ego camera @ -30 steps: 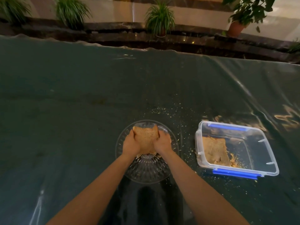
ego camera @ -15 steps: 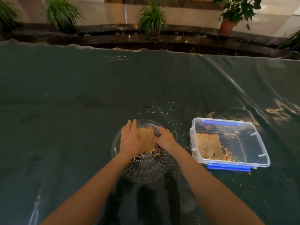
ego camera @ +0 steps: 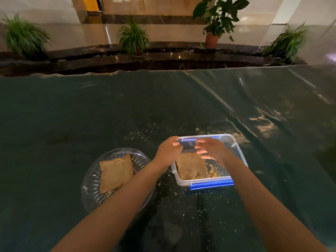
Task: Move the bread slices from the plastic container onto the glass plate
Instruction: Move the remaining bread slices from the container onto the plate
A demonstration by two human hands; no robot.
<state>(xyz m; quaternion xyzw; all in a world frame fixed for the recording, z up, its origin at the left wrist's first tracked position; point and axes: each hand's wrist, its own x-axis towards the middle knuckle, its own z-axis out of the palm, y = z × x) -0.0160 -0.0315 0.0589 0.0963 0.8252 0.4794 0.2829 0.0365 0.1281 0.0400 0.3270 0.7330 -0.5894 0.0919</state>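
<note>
A brown bread slice [ego camera: 116, 171] lies flat on the ribbed glass plate [ego camera: 91, 186] at lower left. To its right stands the clear plastic container [ego camera: 238, 151] with blue clips, and another bread slice [ego camera: 191, 168] lies on its floor among crumbs. My left hand [ego camera: 169, 149] and my right hand [ego camera: 211, 149] hover over the container's far half, above that slice, fingers spread and holding nothing. Motion blur softens both hands.
The table is covered in dark green plastic sheeting [ego camera: 72, 115] dotted with crumbs around the plate and container. Beyond its far edge runs a dark stone ledge [ego camera: 163, 60] with several potted plants.
Both hands let go of the slice, which now lies on the plate, and moved right over the container. The camera view shifted right and up.
</note>
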